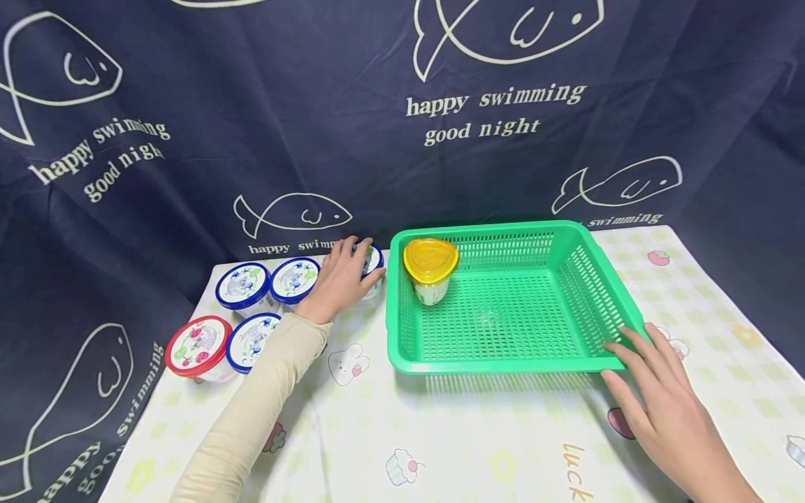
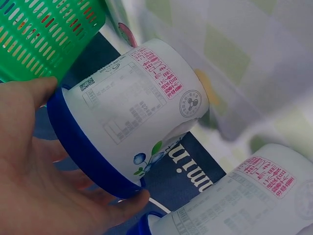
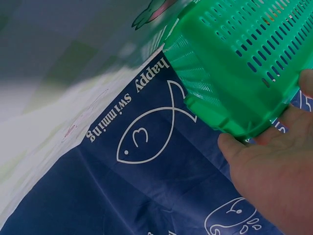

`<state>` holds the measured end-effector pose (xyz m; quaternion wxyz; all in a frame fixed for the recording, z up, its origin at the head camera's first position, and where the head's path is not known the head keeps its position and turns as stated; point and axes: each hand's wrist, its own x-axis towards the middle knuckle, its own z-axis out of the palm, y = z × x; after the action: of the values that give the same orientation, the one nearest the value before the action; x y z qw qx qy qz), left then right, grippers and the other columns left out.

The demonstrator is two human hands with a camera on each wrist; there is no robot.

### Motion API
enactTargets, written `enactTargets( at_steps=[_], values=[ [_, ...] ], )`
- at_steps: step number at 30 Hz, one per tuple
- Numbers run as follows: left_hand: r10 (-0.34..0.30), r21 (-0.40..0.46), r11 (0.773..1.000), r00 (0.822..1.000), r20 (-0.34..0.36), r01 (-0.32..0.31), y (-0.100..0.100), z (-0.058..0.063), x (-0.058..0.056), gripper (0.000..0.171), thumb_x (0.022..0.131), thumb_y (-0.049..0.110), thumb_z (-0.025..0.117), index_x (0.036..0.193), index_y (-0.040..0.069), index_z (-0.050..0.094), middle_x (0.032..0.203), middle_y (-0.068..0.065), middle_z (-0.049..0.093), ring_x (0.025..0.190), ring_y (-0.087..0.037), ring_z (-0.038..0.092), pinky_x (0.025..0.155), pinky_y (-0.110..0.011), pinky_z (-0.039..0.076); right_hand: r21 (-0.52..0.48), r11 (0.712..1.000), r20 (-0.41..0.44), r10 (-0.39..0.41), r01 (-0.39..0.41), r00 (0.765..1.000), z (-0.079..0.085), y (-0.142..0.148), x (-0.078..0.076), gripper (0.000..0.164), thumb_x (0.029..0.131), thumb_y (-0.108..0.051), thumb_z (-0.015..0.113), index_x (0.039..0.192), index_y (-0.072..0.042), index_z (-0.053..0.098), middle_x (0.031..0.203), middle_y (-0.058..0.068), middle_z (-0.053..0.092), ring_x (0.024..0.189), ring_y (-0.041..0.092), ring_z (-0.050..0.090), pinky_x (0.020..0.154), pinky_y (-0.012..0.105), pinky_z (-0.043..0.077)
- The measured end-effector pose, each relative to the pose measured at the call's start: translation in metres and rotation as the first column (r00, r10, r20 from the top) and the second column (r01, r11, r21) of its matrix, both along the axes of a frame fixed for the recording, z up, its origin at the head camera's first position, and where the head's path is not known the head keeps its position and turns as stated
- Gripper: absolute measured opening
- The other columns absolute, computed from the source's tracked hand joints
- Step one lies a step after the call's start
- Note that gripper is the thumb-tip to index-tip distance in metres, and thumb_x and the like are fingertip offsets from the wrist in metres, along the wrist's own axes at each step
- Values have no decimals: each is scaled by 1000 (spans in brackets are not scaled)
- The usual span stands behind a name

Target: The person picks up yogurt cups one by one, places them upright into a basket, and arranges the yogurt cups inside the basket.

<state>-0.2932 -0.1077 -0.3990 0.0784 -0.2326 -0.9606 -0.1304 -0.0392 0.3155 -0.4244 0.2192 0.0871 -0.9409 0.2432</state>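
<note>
At the back of the table my left hand [image 1: 336, 279] grips a white tub with a blue lid [image 1: 375, 260], just left of the green basket. In the left wrist view, its thumb and fingers hold the rim of the lid, and the tub's printed side [image 2: 122, 103] shows blueberries. My right hand [image 1: 663, 412] rests at the basket's front right corner, fingers lying over the rim. The green plastic basket [image 1: 503, 366] holds a tub with a yellow lid [image 1: 430, 258] in its back left corner.
Left of my left hand stand more blue-lidded tubs [image 1: 242, 286], partly behind my sleeve. A red-lidded tub [image 1: 198, 346] is nearest the left table edge. A dark blue curtain [image 1: 352, 126] hangs behind the patterned tablecloth [image 1: 465, 433].
</note>
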Motion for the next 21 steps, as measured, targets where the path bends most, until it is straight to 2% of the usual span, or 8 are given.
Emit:
enactTargets(
  at_steps=[10, 21],
  values=[
    [8, -29, 1000, 999, 38, -7, 1, 3, 0, 65, 100, 47, 54, 151, 10, 39, 152, -24, 32, 139, -43, 29, 111, -60, 30, 12, 1000, 7, -3, 3, 1000, 1, -1, -1, 38, 97, -17, 64, 133, -8, 57, 151, 18, 41, 152, 28, 10, 121, 48, 8],
    [-7, 20, 1000, 999, 48, 6, 1, 5, 1, 64, 99, 45, 56, 149, 8, 41, 152, -26, 30, 139, -46, 28, 111, -60, 30, 14, 1000, -9, 12, -12, 1000, 1, -1, 1, 39, 96, -16, 65, 132, -6, 57, 150, 19, 41, 152, 29, 10, 121, 48, 5]
  ],
)
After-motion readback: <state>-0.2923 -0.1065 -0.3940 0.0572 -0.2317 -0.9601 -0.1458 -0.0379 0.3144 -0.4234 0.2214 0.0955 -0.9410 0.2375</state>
